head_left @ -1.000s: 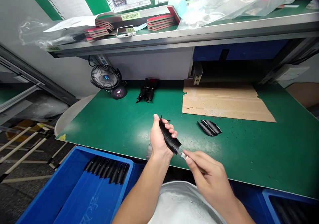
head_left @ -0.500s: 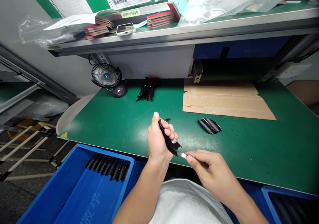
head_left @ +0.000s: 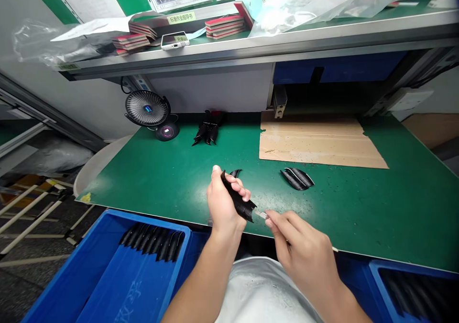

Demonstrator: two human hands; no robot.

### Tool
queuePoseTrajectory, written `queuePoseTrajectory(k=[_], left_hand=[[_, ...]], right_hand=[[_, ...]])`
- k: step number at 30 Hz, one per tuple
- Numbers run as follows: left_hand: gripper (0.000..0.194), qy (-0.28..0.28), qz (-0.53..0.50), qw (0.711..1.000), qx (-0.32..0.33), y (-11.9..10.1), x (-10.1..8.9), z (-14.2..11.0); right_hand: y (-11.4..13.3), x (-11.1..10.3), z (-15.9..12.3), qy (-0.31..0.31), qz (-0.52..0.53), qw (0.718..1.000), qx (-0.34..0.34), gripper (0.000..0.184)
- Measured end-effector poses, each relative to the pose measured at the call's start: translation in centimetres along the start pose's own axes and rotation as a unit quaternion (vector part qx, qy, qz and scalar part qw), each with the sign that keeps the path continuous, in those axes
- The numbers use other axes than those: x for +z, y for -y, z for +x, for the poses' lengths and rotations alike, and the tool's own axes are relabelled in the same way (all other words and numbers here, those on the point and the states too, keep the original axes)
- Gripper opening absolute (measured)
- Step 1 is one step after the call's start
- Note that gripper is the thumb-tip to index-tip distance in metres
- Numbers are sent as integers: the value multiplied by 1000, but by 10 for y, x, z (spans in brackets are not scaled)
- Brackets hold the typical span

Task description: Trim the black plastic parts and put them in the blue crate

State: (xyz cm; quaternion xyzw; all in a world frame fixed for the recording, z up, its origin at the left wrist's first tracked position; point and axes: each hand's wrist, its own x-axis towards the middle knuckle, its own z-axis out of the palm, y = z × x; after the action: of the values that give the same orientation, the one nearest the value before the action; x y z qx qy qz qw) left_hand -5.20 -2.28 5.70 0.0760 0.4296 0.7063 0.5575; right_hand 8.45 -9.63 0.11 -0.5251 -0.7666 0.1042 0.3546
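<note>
My left hand (head_left: 224, 201) is closed around a black curved plastic part (head_left: 241, 202), tilted with its lower end toward my right hand. Pinched in my right hand (head_left: 304, 239) is a small knife with a thin metal blade (head_left: 260, 214); its tip is at the jagged lower end of the part. Most of the knife's handle is hidden by the fingers. Just behind my left hand lies another black piece (head_left: 235, 173), partly covered. To the right on the green table rest black curved parts (head_left: 297, 178), side by side.
A blue bin (head_left: 107, 265) at left holds a row of black parts; another blue bin (head_left: 375, 270) stands at lower right. Farther back are a fan (head_left: 147, 108), a black bundle (head_left: 208, 128) and a cardboard sheet (head_left: 319, 143). A shelf (head_left: 229, 50) crosses above the table.
My right hand has turned and shifted slightly, showing more of the blade at the part's end. The left hand keeps its hold. The whole view has shifted a little.
</note>
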Motion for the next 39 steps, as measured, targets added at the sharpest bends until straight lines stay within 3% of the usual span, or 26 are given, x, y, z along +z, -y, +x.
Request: queuePoseTrajectory(k=[3,4,6,7,9,12,14,16,18,20,22,23,24,26,28,30,35,39], left_hand=[[30,-22,-47,998,-40,-3,-1,8],[29,-25,-57,997,-52,-3,-1,10],[29,-23,-64,996,-63,-3,-1,11],[29,-16,-61,996,-63,-3,-1,10],[31,11,-43,998,-52,1,-1,5],[40,79,9,996,-33,11,0,-7],[40,118,37,992,-13,16,-1,-11],[30,108,15,994,-3,18,-4,-8],[18,51,-58,995,-58,14,-9,3],[20,6,-139,979,-151,6,-16,16],[25,11,-167,964,-206,-3,-25,28],[25,27,-151,967,-201,-5,-29,34],[23,45,-109,977,-176,-7,-33,39],[16,63,74,993,-69,-6,-42,53],[10,46,270,960,58,-2,-52,74],[20,13,377,916,133,4,-67,101],[24,-21,499,852,159,21,-103,156],[20,-10,567,804,179,36,-105,164]], right_hand=[[-2,2,-8,-116,8,989,-93,37],[-2,3,-9,-142,50,985,-86,38],[1,5,-6,-162,172,972,3,32],[4,6,-2,-150,239,957,73,29],[9,10,9,-67,343,915,204,26],[12,16,25,73,396,873,276,26],[12,19,30,84,362,887,274,31],[12,18,29,49,310,919,238,29],[14,15,23,19,290,942,167,22],[16,12,16,-3,307,945,110,16],[17,11,11,-6,321,941,105,14],[17,11,8,-1,321,940,117,14],[15,13,6,9,317,939,134,16],[6,19,2,35,298,939,168,24],[-10,27,-4,63,252,945,197,31],[-34,37,-11,93,174,955,220,34],[-98,57,-15,128,-56,951,276,34],[-125,65,10,75,-104,947,295,31]])
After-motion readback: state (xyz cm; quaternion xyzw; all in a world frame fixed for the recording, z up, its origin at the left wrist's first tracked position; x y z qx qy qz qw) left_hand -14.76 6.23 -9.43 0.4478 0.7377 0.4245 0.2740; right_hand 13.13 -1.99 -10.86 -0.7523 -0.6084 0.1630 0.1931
